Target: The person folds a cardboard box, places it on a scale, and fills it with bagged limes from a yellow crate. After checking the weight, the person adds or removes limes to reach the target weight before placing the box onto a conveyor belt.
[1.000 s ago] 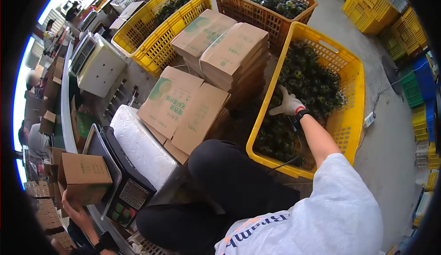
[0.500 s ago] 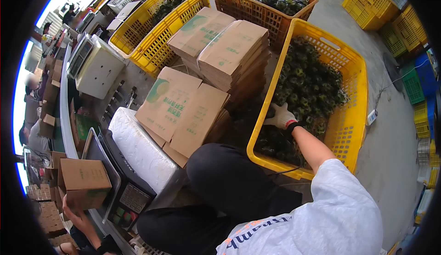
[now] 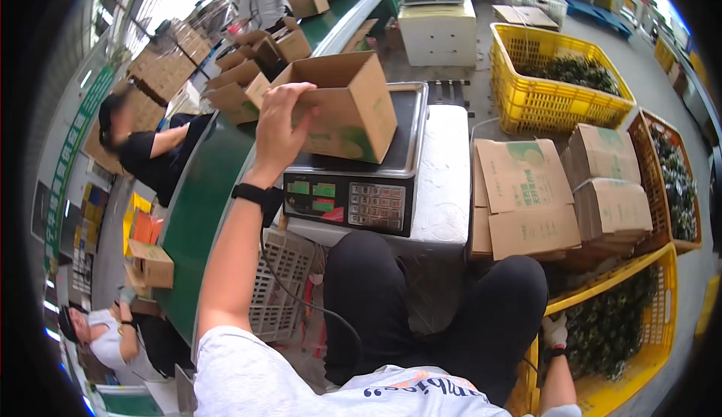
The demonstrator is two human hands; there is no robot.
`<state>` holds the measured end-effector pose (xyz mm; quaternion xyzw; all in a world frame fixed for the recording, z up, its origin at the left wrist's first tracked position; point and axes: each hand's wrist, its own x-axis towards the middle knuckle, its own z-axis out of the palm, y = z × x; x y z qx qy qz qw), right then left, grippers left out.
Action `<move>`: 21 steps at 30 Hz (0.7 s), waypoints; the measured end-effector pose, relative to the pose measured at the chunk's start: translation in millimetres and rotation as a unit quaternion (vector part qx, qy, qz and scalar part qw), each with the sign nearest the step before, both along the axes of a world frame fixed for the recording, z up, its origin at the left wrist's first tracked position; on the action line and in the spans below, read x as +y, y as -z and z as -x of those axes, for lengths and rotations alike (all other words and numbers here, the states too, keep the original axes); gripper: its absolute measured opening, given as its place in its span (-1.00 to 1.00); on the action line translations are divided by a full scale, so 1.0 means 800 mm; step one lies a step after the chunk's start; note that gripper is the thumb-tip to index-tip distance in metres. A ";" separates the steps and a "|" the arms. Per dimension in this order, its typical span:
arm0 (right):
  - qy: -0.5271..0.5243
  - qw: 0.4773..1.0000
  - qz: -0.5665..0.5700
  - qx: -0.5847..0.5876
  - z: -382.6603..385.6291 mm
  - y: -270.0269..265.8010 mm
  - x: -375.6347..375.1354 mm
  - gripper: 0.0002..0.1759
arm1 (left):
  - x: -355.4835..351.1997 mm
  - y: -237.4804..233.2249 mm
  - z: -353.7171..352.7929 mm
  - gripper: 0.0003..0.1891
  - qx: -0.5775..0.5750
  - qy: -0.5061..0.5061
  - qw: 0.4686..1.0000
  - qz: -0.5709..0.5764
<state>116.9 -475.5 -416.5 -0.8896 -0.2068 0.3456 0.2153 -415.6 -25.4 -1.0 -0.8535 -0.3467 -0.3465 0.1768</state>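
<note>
An open-topped cardboard box [image 3: 342, 116] sits on the plate of a black digital scale [image 3: 350, 199], its printed green side facing me. My bare left hand [image 3: 282, 127] grips the box's left edge, with fingers at the rim and thumb along the side. At the lower right, my gloved right hand [image 3: 555, 332] is inside a yellow crate [image 3: 662, 334], near its left end. Dark green, shiny pieces [image 3: 609, 327] fill that crate and lie beside the glove. The glove's fingers are small and partly hidden, so I cannot tell what they hold.
The scale stands on a white foam block [image 3: 444, 184]. Flattened cartons [image 3: 526, 191] lie to its right, with a tied carton stack [image 3: 609, 184] beyond. A green conveyor belt [image 3: 199, 221] runs along my left, where co-workers [image 3: 139, 139] stand. Another yellow crate [image 3: 556, 101] is farther back.
My view has swung left toward the scale. The box, beside the scale earlier with my left hand on it, is now on the scale plate. My right hand remains in the yellow crate.
</note>
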 end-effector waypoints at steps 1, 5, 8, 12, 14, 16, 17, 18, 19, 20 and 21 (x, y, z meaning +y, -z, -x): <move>0.043 0.999 0.008 0.000 0.009 0.000 -0.001 0.24 | -0.001 0.000 0.002 -0.64 -0.004 -0.003 1.000 0.007; 0.089 0.995 -0.049 0.013 0.002 -0.005 -0.037 0.09 | -0.005 -0.007 0.006 -0.60 -0.013 0.018 1.000 0.018; 0.172 0.951 -0.220 0.131 -0.069 0.020 -0.100 -0.14 | -0.001 -0.012 0.015 -0.56 -0.009 0.029 1.000 0.004; 0.169 0.943 -0.278 -0.073 -0.113 -0.130 -0.124 -0.29 | 0.013 -0.009 0.024 -0.56 -0.043 0.040 0.998 0.016; 0.040 0.914 -0.367 -0.170 -0.079 -0.259 -0.060 -0.34 | 0.021 -0.009 0.024 -0.58 -0.027 0.026 0.999 0.011; -0.115 0.891 -0.361 -0.250 -0.112 -0.339 0.001 -0.39 | 0.030 -0.004 0.021 -0.59 -0.041 0.023 0.999 0.002; -0.196 0.868 -0.351 -0.292 -0.118 -0.385 0.038 -0.39 | 0.034 -0.002 0.020 -0.58 -0.045 0.023 0.999 -0.011; -0.216 0.863 -0.364 -0.277 -0.083 -0.439 0.085 -0.40 | 0.036 -0.002 0.018 -0.58 -0.048 0.025 0.998 -0.024; -0.230 0.863 -0.377 -0.247 -0.035 -0.489 0.145 -0.40 | 0.036 -0.004 0.018 -0.56 -0.051 0.029 0.998 -0.020; -0.250 0.860 -0.386 -0.220 0.012 -0.531 0.204 -0.41 | 0.038 -0.003 0.018 -0.56 -0.056 0.030 0.998 -0.024; -0.273 0.857 -0.391 -0.196 0.060 -0.568 0.259 -0.41 | 0.043 -0.001 0.018 -0.56 -0.068 0.032 0.997 -0.022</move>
